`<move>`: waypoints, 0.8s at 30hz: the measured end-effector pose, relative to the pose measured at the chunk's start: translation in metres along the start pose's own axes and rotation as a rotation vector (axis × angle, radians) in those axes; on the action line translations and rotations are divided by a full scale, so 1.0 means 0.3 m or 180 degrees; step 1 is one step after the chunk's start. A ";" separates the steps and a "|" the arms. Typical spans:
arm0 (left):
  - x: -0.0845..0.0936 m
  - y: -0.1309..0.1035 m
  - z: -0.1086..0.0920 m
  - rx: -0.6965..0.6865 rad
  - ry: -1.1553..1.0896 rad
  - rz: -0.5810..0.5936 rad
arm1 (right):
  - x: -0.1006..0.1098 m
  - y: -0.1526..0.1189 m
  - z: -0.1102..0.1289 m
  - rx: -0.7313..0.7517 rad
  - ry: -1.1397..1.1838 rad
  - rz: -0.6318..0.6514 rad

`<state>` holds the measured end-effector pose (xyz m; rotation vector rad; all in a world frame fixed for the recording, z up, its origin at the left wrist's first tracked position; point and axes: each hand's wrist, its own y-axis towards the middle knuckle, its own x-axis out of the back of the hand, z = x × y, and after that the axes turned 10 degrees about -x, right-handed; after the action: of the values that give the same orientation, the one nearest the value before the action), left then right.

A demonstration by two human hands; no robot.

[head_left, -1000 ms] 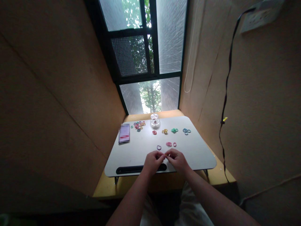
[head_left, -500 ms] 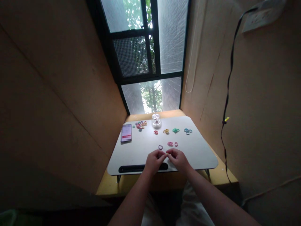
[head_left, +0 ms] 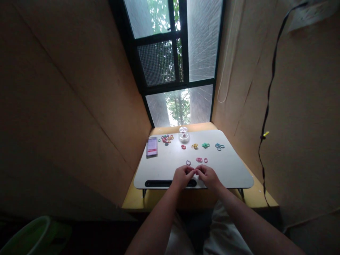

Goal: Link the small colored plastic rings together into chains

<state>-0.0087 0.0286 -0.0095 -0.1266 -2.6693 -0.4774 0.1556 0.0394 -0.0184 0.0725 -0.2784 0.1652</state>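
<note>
My left hand [head_left: 183, 176] and my right hand [head_left: 208, 175] meet fingertip to fingertip over the front of the white lap table [head_left: 170, 168]. Both are pinched closed; whatever is between the fingertips is too small to make out. Just beyond them lie a purple band [head_left: 188, 163], a pink pile [head_left: 199, 160] and a single pink band [head_left: 205, 160]. Farther back sit red [head_left: 183, 147], yellow [head_left: 194, 146], green [head_left: 205, 145] and blue bands [head_left: 219, 146] in separate groups. A mixed pile of bands [head_left: 166, 139] is at the back left.
A clear jar [head_left: 183, 136] stands at the table's back edge. A phone [head_left: 152, 146] lies at the left edge. The dark slot [head_left: 159, 183] runs along the front, partly behind my left hand. A green bin [head_left: 39, 235] is at the lower left.
The view has shifted, so the table and hands appear farther right and slightly higher, and more of the green bin shows. My hands remain together at the fingertips.
</note>
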 end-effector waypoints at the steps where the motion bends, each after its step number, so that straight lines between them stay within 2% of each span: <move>1: 0.000 0.000 0.001 0.0010 0.0015 0.0015 | 0.000 0.000 -0.001 0.0002 0.0004 -0.0011; 11: 0.007 -0.002 0.000 0.0036 0.0006 0.0161 | 0.006 0.002 0.003 0.0046 -0.0076 -0.0019; 18: 0.006 0.008 0.018 0.0068 -0.0170 0.0120 | 0.010 0.009 0.018 -0.0076 0.0075 -0.0211; 24: 0.011 0.011 0.003 0.0085 -0.0231 0.0223 | 0.012 0.009 0.017 -0.0083 0.0092 -0.0244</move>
<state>-0.0114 0.0320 -0.0079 -0.2329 -2.7305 -0.4226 0.1573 0.0420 -0.0124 0.0547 -0.2487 0.0865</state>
